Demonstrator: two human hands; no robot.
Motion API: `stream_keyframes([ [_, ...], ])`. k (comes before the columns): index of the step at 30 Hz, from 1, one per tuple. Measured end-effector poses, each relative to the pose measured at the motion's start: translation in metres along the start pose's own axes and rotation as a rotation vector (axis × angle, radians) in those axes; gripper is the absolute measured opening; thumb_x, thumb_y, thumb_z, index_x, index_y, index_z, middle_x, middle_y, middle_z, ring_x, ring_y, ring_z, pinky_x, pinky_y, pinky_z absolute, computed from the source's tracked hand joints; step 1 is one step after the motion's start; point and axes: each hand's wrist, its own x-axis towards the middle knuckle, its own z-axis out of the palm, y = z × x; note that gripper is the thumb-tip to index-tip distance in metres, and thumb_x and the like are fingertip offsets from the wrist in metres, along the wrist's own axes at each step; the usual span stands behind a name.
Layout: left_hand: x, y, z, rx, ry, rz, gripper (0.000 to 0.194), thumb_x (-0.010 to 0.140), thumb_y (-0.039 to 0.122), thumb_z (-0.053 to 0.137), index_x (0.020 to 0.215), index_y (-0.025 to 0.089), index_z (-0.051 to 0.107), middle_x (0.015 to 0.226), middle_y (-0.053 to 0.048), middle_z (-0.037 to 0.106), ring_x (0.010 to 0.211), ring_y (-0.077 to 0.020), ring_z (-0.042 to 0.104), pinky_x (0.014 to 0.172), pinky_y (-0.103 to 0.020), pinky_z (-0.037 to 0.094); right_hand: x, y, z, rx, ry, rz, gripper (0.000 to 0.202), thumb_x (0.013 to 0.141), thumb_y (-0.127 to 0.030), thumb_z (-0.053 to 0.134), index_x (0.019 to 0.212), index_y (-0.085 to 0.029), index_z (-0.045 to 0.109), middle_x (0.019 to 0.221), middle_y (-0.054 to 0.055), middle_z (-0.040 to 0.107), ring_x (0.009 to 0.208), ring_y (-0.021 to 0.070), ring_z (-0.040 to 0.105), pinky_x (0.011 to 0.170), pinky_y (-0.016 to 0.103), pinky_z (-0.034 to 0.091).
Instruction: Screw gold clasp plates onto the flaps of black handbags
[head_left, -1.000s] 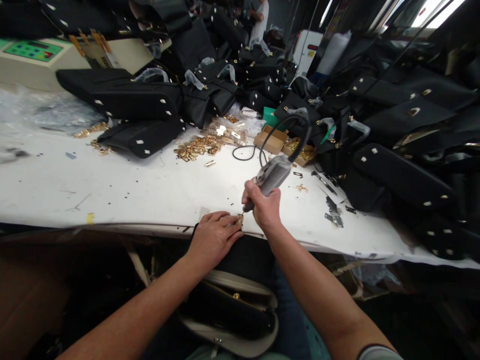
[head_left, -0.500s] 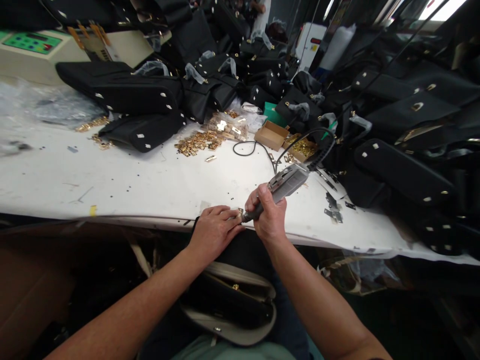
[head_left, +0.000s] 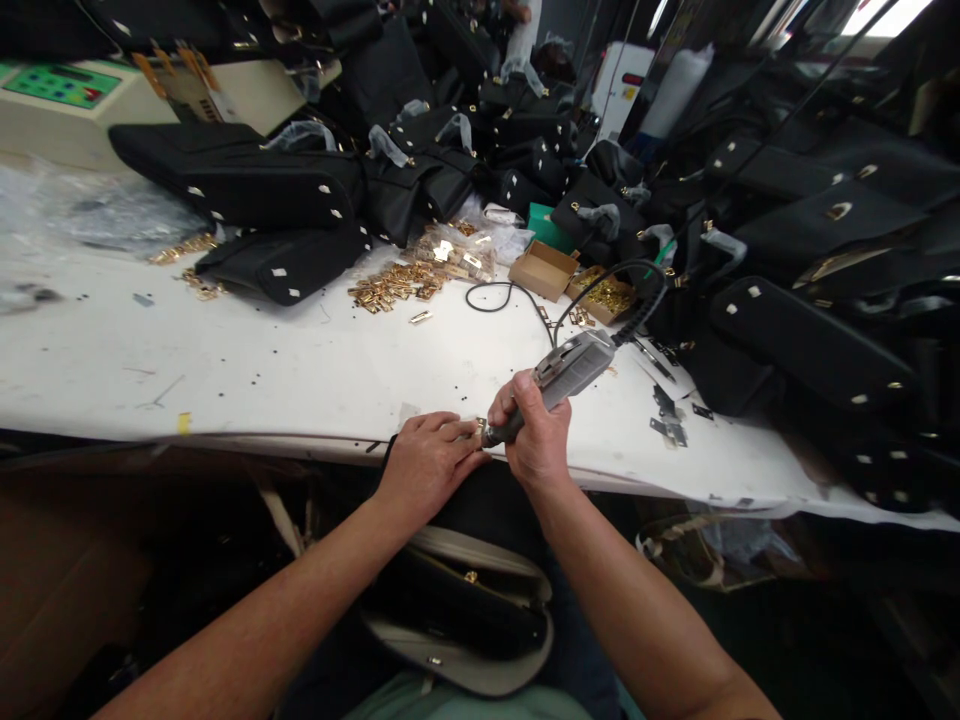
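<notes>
My right hand (head_left: 538, 425) is wrapped round a grey electric screwdriver (head_left: 574, 372), its cable trailing from the back end. The driver slants down to the left, and its tip meets a small metal plate (head_left: 480, 427) at the table's front edge. My left hand (head_left: 429, 460) presses on the black bag (head_left: 502, 500) there, index fingertip and thumb close around the plate and driver tip. In my lap the bag hangs open, showing a beige rim and a gold zip pull (head_left: 471, 577). The exact contact at the tip is partly hidden by my fingers.
On the white table (head_left: 337, 370) lie a pile of gold hardware (head_left: 394, 287), a cardboard box (head_left: 541, 270), and dark metal plates (head_left: 667, 420). Several black bags (head_left: 277, 190) crowd the back and right side. A beige machine (head_left: 82, 115) stands at the left rear.
The electric screwdriver and my right hand have shifted very slightly left. My left hand stays in the same place on the bag.
</notes>
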Motion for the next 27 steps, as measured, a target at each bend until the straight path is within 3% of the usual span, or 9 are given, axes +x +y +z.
stream_keyframes([
  [27,0.0007,0.0006,0.0036,-0.007,0.029,-0.034,0.021,0.096,0.037,0.061,0.111,0.028,0.073,0.115,0.000,0.075,0.113,-0.0253,0.062,0.092,-0.045,0.047,-0.0016,0.0029,0.0027,0.000,0.072,-0.028,0.043,0.081,-0.052,0.072,0.065,-0.022,0.046,0.051,-0.006,0.046,0.044,0.0102,0.045,0.045,0.025,0.036],
])
